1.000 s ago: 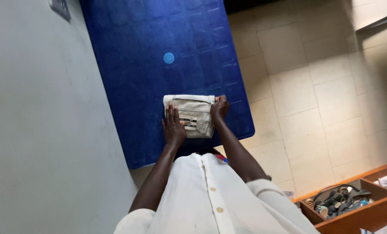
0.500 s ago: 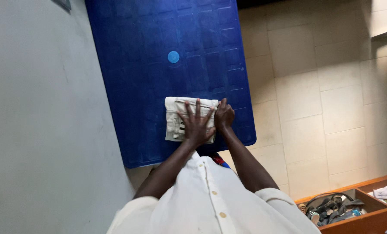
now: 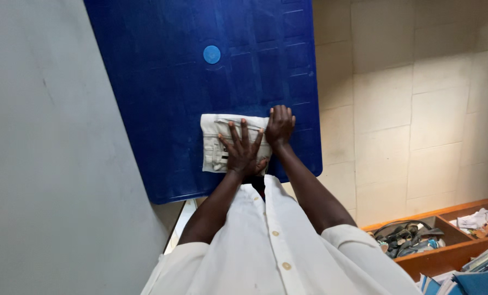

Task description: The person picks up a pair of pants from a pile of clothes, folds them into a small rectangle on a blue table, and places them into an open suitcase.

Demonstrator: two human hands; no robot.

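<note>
Garment [image 3: 216,147], folded, lies on the table [image 3: 162,82]; I press my left hand [image 3: 243,153] flat on it, right hand [image 3: 279,127] open at its edge, smoothing; next, firm even pressure

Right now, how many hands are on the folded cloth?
2. The left hand lies flat on the middle of the folded cloth. The right hand presses its right edge, on the blue table.

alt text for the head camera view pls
A person's left hand presses flat with spread fingers on a folded beige garment on a blue plastic table, while the right hand rests at its right edge. A grey wall stands left, pale floor tiles right.
</note>
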